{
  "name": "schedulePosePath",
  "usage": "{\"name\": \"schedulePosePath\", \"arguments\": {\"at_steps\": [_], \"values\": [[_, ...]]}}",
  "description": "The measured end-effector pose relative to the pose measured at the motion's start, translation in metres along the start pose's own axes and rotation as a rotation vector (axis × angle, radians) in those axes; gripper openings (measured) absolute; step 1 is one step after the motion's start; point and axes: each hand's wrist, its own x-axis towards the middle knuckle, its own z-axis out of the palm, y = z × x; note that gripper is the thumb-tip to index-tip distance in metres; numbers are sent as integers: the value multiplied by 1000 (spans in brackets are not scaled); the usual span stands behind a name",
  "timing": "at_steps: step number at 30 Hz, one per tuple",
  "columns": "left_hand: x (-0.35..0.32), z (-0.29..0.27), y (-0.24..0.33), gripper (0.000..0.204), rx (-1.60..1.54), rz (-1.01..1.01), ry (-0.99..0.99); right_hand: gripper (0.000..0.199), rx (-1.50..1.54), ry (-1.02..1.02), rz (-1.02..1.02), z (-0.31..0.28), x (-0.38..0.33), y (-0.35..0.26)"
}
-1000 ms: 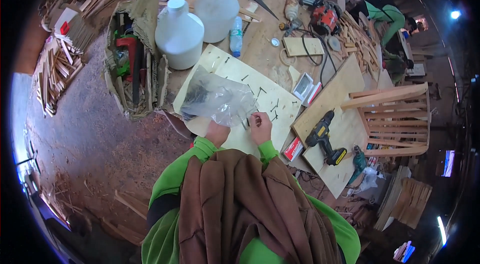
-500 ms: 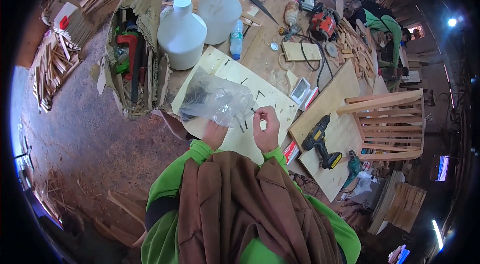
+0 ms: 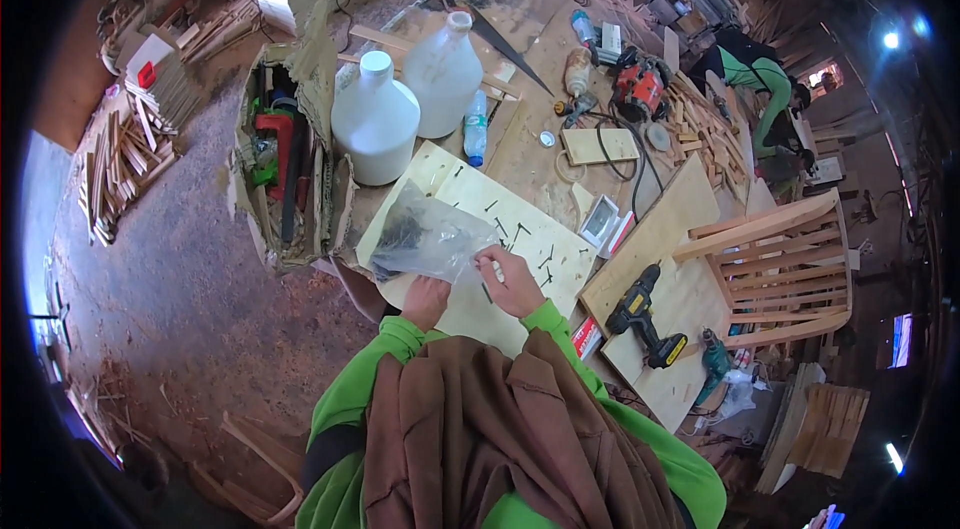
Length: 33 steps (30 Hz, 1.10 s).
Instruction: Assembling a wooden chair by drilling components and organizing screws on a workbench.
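A clear plastic bag (image 3: 430,247) with a dark mass of screws inside lies tilted over a pale plywood sheet (image 3: 450,172). My left hand (image 3: 427,301) is closed on the bag's near edge, its fingertips partly covered by the film. At the bag's right end, my right hand (image 3: 512,285) has its fingers curled together against the plastic. What they pinch is too small to tell. Several dark screws (image 3: 522,230) are scattered on the sheet, just beyond and to the right of my right hand.
Two white jugs (image 3: 376,124) and a water bottle (image 3: 475,129) stand beyond the sheet. A torn carton (image 3: 330,179) of tools is at left. To the right are a cordless drill (image 3: 640,314) on a board, a small scale (image 3: 601,221) and a slatted wooden frame (image 3: 780,264). Another person (image 3: 765,79) bends at far right.
My right hand has moved left and nearer to me, from above the screws to the bag's end, and its fingers have curled in. The whole view has shifted slightly; my left hand still holds the bag.
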Motion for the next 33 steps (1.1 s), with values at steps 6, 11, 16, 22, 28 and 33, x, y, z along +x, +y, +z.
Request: {"name": "schedulePosePath", "arguments": {"at_steps": [6,11,16,22,28,33], "values": [[-7,-6,-2,30,30,39,5,23,-70,-305,208,9,18,4],[-12,-27,1,16,30,62,37,25,549,46,185,23,30,11],[-19,-65,20,13,-417,17,209,26,910,190,170,-4,54,-34],[-11,-173,91,19,-405,157,533,26,863,87,252,18,52,-34],[29,-235,100,15,-253,336,355,25,794,110,157,33,53,-39],[39,-211,60,23,154,219,131,25,300,267,103,21,34,-17]]}}
